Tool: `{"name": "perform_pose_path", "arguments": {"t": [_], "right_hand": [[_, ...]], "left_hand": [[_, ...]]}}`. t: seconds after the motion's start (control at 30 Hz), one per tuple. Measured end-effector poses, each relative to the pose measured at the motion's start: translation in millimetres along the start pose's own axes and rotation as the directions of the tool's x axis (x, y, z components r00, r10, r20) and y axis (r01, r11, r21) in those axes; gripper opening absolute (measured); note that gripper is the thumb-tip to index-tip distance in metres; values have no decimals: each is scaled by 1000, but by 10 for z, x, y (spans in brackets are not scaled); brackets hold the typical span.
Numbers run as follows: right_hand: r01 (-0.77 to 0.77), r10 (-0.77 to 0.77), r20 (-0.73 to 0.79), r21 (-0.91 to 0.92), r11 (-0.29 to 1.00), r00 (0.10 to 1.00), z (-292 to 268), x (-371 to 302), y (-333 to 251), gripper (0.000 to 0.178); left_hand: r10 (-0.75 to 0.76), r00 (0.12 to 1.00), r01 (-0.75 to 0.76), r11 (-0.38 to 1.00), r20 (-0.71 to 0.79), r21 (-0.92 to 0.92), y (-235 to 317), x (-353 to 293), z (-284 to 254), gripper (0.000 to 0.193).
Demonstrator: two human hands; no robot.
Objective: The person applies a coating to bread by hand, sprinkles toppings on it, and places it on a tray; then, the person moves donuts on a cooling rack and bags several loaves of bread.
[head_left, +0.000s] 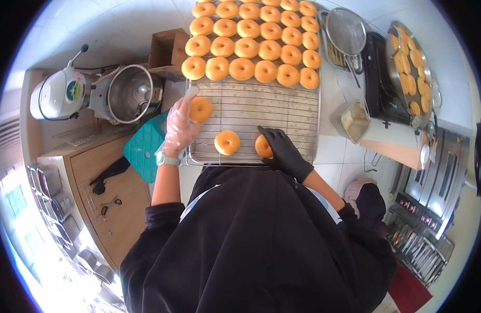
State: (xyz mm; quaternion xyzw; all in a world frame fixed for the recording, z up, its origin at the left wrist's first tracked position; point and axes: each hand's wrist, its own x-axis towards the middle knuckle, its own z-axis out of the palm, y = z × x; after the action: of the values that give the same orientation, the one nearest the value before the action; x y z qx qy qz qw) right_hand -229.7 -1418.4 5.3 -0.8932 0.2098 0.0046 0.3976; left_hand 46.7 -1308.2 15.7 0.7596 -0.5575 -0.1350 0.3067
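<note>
My left hand (181, 125), in a clear plastic glove, has its fingers round the side of a golden ring doughnut (202, 109) at the left edge of a wire cooling rack (251, 104). My right hand (286, 151), in a black glove, grips a second doughnut (262, 147) near the rack's front edge and partly covers it. Between the hands, one more doughnut (227, 143) lies untouched on the wires. Farther back on the rack, several rows of doughnuts (247, 47) lie side by side.
To the left stand a mixer with a steel bowl (130, 94), a cardboard box (167, 51) and a teal plastic stool (145, 148). On the right are a round strainer (346, 32), a clear container (355, 122) and a wide pan (424, 57) holding doughnuts. An oven (433, 177) stands beyond.
</note>
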Motion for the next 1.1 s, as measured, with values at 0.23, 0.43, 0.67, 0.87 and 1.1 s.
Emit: {"name": "perform_pose_path", "arguments": {"t": [0.23, 0.43, 0.67, 0.87, 1.1], "right_hand": [[25, -23, -231, 9, 1000, 973, -95, 616, -107, 74], [136, -129, -369, -7, 991, 920, 156, 1405, -166, 77], [153, -157, -143, -44, 987, 977, 250, 862, -480, 74], [137, -124, 117, -108, 985, 985, 396, 657, -480, 78], [-89, 79, -418, -4, 996, 905, 101, 995, -113, 76]], "left_hand": [[-100, 965, 111, 993, -244, 32, -355, 84, 144, 70], [-159, 965, 135, 983, -208, -128, -300, 191, 172, 76], [-157, 965, 123, 978, -212, -167, -402, 89, 229, 81], [-186, 960, 141, 967, -211, -212, -353, 57, 257, 83], [-123, 967, 90, 984, -223, -152, -206, 71, 271, 94]]}}
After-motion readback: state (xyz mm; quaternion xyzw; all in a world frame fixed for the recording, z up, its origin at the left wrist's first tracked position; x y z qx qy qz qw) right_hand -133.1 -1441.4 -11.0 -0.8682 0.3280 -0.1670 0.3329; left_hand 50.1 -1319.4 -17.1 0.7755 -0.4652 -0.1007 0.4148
